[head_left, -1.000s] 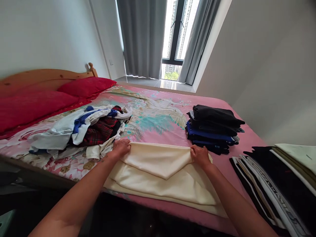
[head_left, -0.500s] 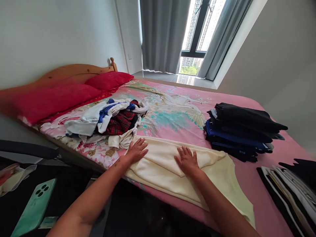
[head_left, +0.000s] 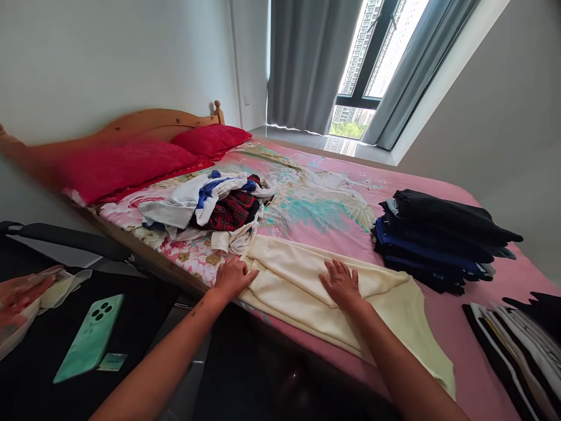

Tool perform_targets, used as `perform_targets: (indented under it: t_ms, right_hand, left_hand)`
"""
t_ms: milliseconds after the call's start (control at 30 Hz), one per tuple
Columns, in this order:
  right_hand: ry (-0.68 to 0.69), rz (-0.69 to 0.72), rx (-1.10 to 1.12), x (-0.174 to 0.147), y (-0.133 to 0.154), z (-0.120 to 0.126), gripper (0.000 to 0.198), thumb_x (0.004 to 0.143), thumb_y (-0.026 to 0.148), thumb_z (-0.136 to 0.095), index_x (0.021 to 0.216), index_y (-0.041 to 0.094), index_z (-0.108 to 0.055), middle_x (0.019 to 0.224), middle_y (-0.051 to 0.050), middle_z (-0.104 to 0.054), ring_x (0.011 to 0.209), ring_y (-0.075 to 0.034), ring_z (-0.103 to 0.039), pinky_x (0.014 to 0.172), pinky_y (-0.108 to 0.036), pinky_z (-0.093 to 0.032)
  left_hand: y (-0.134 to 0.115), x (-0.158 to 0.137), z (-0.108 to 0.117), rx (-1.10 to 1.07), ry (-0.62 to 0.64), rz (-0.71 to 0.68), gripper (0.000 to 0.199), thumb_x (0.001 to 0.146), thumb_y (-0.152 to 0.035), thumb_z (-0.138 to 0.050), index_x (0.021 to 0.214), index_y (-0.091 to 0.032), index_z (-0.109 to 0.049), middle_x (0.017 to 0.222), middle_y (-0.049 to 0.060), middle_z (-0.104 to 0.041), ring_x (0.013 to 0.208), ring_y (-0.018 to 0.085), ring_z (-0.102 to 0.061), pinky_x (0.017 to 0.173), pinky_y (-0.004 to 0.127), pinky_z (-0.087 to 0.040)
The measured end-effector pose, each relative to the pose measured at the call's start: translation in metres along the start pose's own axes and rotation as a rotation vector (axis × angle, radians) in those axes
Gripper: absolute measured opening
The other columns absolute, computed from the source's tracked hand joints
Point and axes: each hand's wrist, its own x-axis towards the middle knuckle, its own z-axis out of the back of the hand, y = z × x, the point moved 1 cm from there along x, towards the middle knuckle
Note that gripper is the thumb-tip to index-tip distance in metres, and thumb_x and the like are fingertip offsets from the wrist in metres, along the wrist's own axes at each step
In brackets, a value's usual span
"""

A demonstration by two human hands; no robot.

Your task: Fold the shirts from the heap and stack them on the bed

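Observation:
A pale yellow top point(head_left: 302, 292) lies lengthwise along the near edge of the bed, one part folded over and creased. My left hand point(head_left: 233, 279) is at its left end, fingers curled in and thumb on the cloth, closed on the edge; the fingertips are partly hidden. On the middle of the top my right hand point(head_left: 340, 283) rests palm down, open, fingers slightly spread. Just beyond my left hand sits a loose heap of clothes point(head_left: 184, 202), with white, blue and red plaid pieces.
A stack of dark folded clothes point(head_left: 438, 234) stands right on the pink bed sheet point(head_left: 324, 225). Folded garments point(head_left: 517, 339) stand in a row at the near right. Red pillows point(head_left: 127, 166) lie by the wooden headboard point(head_left: 153, 120). A green phone point(head_left: 90, 339) lies on a black surface at left.
My left hand has gone from lying flat on the top to curling at its left edge. My right hand stays flat on the cloth. The view has shifted slightly left.

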Motion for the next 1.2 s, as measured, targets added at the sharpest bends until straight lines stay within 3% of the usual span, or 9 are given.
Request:
perform_targets:
  t_ms: [233,367,567,700,833,900,1000,1100,1200]
  right_hand:
    - [-0.121,-0.042,0.007,-0.027,0.026,0.025,0.051,0.094,0.044,-0.032,0.143,0.028,-0.035,0.152,-0.004,-0.029,0.142,-0.022,-0.016,0.112,-0.058,-0.010]
    - [-0.071,-0.124,0.019,-0.042,0.022,0.028,0.051,0.095,0.046,-0.029,0.143,0.029,-0.035,0.152,-0.003,-0.028,0.143,-0.022,-0.015,0.112,-0.058,-0.011]
    - [0.057,-0.238,0.076,-0.046,-0.006,0.023,0.054,0.095,0.043,-0.027,0.146,0.026,-0.030,0.152,-0.005,-0.028,0.141,-0.022,-0.020,0.112,-0.058,-0.010]
    - [-0.128,-0.195,0.122,-0.057,-0.008,0.033,0.051,0.095,0.041,-0.027,0.142,0.024,-0.036,0.150,-0.007,-0.032,0.141,-0.022,-0.022,0.111,-0.057,-0.015]
    - [-0.260,-0.086,0.104,-0.090,-0.001,0.039,0.047,0.095,0.038,-0.031,0.138,0.023,-0.042,0.149,-0.009,-0.035,0.140,-0.024,-0.022,0.111,-0.056,-0.015]
    - [-0.224,-0.082,0.100,-0.107,0.006,0.037,0.047,0.094,0.036,-0.032,0.138,0.022,-0.043,0.149,-0.009,-0.035,0.140,-0.024,-0.023,0.111,-0.056,-0.015]
    - [-0.150,-0.082,0.123,-0.118,0.022,0.033,0.049,0.095,0.035,-0.032,0.141,0.021,-0.038,0.151,-0.008,-0.030,0.142,-0.023,-0.018,0.112,-0.054,-0.011]
    - [-0.146,-0.012,0.151,-0.108,0.035,0.031,0.053,0.096,0.039,-0.028,0.146,0.021,-0.030,0.155,-0.006,-0.021,0.144,-0.021,-0.008,0.114,-0.052,-0.004]
    - [-0.094,0.021,0.155,-0.094,0.030,0.029,0.057,0.096,0.046,-0.027,0.147,0.022,-0.026,0.156,-0.004,-0.016,0.145,-0.021,-0.004,0.114,-0.053,0.002]
  left_hand:
    - [-0.015,0.011,0.007,-0.046,0.191,0.046,0.040,0.082,-0.057,-0.046,0.077,-0.021,-0.065,0.084,0.006,-0.069,0.087,0.023,-0.062,0.074,0.032,-0.039]
    - [-0.011,0.006,0.012,-0.121,0.155,0.075,0.031,0.084,-0.047,-0.046,0.085,-0.022,-0.064,0.088,0.004,-0.070,0.086,0.021,-0.063,0.069,0.029,-0.037]
    - [0.005,0.002,0.015,-0.180,0.140,0.167,0.032,0.083,-0.048,-0.045,0.085,-0.022,-0.063,0.087,0.004,-0.069,0.083,0.021,-0.062,0.063,0.027,-0.034]
    - [0.013,0.007,0.008,-0.192,0.125,0.156,0.032,0.083,-0.048,-0.045,0.086,-0.022,-0.063,0.090,0.004,-0.069,0.085,0.021,-0.062,0.066,0.027,-0.036]
    - [0.015,0.009,0.001,-0.156,0.084,0.171,0.035,0.083,-0.048,-0.044,0.091,-0.020,-0.064,0.092,0.007,-0.069,0.086,0.024,-0.063,0.069,0.030,-0.042]
    - [0.008,0.009,0.000,-0.127,-0.095,0.086,0.037,0.083,-0.044,-0.044,0.100,-0.017,-0.063,0.099,0.010,-0.068,0.094,0.026,-0.061,0.079,0.033,-0.044]
    - [-0.019,0.010,-0.002,-0.124,-0.304,-0.231,0.043,0.087,-0.039,-0.039,0.117,-0.014,-0.058,0.120,0.013,-0.061,0.117,0.025,-0.052,0.100,0.036,-0.036]
    - [-0.048,0.011,-0.010,-0.062,-0.231,-0.488,0.049,0.091,-0.039,-0.034,0.133,-0.019,-0.049,0.145,0.009,-0.043,0.136,0.024,-0.033,0.112,0.044,-0.020]
    - [-0.057,0.015,-0.024,0.084,-0.045,-0.417,0.055,0.089,-0.045,-0.037,0.139,-0.023,-0.044,0.152,0.007,-0.032,0.142,0.030,-0.018,0.112,0.058,-0.005]
